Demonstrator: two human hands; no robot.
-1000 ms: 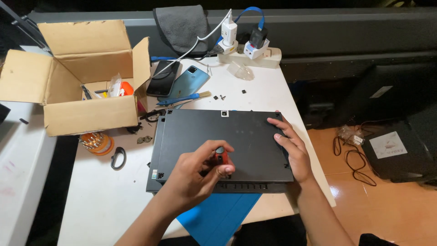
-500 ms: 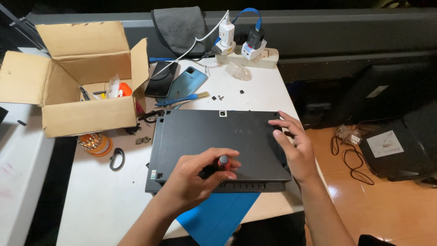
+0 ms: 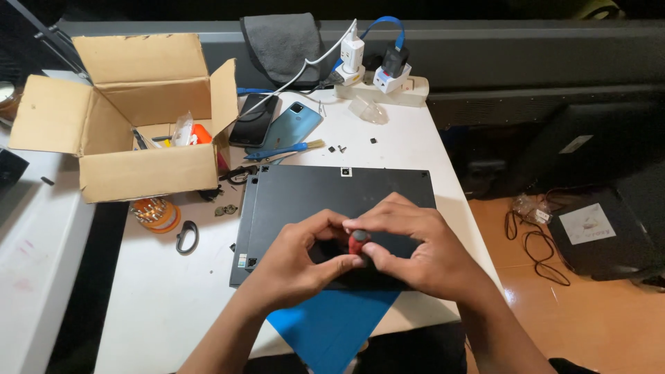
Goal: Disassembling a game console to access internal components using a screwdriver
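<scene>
Pinching a small red-handled screwdriver (image 3: 358, 243) between them, the left hand (image 3: 299, 262) and right hand (image 3: 415, 249) meet fingertip to fingertip over the near edge of an upturned black laptop (image 3: 332, 197) on the white tabletop (image 3: 159, 305). An open cardboard box (image 3: 131, 118) sits at the far left corner, two phones (image 3: 277, 125) beside it.

Two bare forearms come up from the bottom edge of the view, with no sleeve, watch or bracelet showing on either. The left hand (image 3: 298, 260) and the right hand (image 3: 415, 253) wear no gloves, and no ring shows on any visible finger. A sliver of dark cloth at the lower right corner — perhaps clothing — is too cropped to identify.
</scene>
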